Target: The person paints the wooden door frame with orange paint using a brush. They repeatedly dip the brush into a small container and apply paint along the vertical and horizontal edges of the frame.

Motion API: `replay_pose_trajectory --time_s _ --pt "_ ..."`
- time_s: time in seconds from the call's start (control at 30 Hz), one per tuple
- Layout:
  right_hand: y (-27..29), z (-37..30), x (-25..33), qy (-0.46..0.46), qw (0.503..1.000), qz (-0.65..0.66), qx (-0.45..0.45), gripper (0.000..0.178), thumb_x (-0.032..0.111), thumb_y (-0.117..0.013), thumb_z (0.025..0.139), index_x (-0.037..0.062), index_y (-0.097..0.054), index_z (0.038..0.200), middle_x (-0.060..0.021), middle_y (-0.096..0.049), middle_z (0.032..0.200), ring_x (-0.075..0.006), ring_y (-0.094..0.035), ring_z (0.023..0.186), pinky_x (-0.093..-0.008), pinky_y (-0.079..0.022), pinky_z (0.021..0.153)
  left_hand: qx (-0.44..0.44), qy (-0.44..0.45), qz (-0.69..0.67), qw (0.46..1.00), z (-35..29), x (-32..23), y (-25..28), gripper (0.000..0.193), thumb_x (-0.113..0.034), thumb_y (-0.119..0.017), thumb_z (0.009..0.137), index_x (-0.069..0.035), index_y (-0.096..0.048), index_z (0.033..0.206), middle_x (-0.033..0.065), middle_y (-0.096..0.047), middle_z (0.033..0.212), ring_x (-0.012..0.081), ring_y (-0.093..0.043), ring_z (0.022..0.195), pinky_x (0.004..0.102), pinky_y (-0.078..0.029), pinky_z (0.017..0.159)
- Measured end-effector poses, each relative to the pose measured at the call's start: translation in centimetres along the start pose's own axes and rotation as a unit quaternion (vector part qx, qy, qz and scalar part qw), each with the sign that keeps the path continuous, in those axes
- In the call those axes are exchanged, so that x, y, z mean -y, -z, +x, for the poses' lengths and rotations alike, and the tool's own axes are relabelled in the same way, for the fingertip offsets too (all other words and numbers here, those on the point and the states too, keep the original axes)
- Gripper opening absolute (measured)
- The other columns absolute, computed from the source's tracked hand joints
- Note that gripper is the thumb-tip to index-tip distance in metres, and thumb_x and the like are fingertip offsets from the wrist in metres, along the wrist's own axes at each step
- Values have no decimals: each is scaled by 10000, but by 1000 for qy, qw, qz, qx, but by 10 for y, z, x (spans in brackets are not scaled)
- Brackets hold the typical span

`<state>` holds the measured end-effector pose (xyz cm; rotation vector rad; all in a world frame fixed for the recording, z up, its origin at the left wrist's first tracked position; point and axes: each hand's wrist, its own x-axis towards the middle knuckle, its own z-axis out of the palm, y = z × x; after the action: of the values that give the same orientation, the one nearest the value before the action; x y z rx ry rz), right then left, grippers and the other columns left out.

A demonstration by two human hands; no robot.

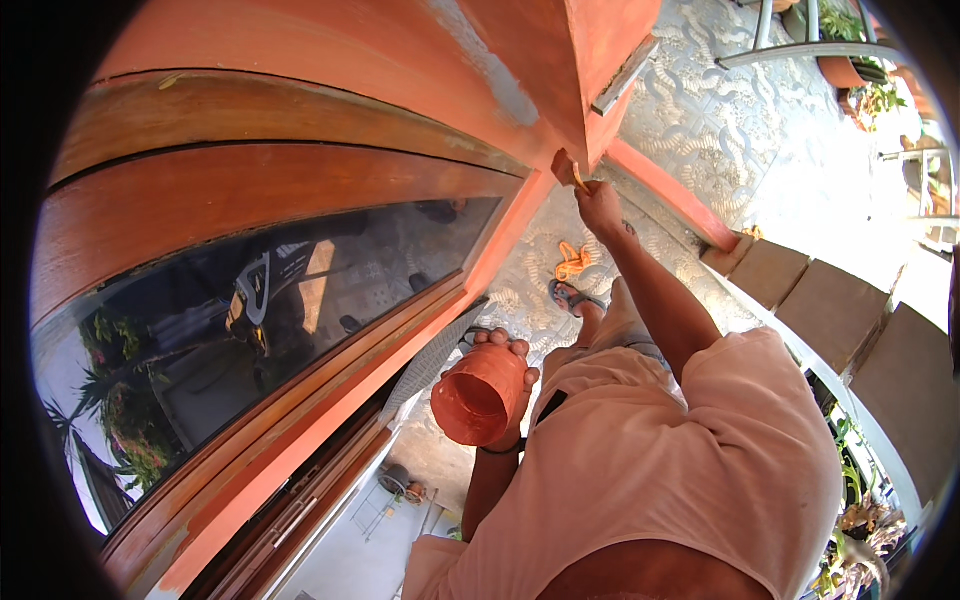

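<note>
Paintbrush (565,168), right of window (385,265); right hand (601,208), fingers pinching handle. Red pot (495,360), lower right of window; left hand (526,385), fingers curled round. Apparent step: painting; next calls for steady bristle pressure.

From where I stand, an orange wall (300,45) borders a wood-framed window (380,260) full of reflections, and harsh sunlight bleaches the patterned floor (700,120) towards potted plants (842,72).

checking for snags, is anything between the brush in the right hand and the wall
Nothing visible: the brush is right by the wall, and the left hand holds the pot well away.
</note>
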<state>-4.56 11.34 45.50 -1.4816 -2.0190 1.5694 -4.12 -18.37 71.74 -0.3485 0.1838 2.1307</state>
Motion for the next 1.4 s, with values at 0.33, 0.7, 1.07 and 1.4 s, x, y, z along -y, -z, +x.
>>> replay_pose_trajectory --time_s 0.33,0.7,1.07,1.4 --pt "58 -5 131 52 988 139 44 315 208 -694 964 -83 -773 1052 -98 -635 691 -183 -583 613 -383 -458 591 38 8 -4 999 4 2 8 597 -419 -722 979 -103 -509 1439 85 -502 1406 322 -459 1338 547 -524 966" --pt "154 -103 206 145 920 357 73 312 250 -651 1093 -23 -742 1212 45 -514 705 -29 -355 571 -219 -242 514 66 25 -2 998 22 4 -2 555 -386 -696 1009 -98 -508 1445 100 -514 1406 334 -466 1343 542 -541 973" --pt "12 17 44 96 937 306 141 345 332 -608 1114 7 -725 1126 53 -496 739 -64 -428 667 -265 -361 602 49 -1 0 999 10 6 3 581 -374 -731 977 -102 -510 1440 84 -510 1399 328 -471 1338 555 -537 969" --pt "41 -5 79 57 998 -13 34 414 308 -643 1007 -77 -720 876 -286 -678 813 -421 -674 826 -520 -520 774 58 23 3 998 12 1 8 600 -378 -736 978 -91 -521 1460 89 -509 1429 330 -468 1356 550 -544 975"
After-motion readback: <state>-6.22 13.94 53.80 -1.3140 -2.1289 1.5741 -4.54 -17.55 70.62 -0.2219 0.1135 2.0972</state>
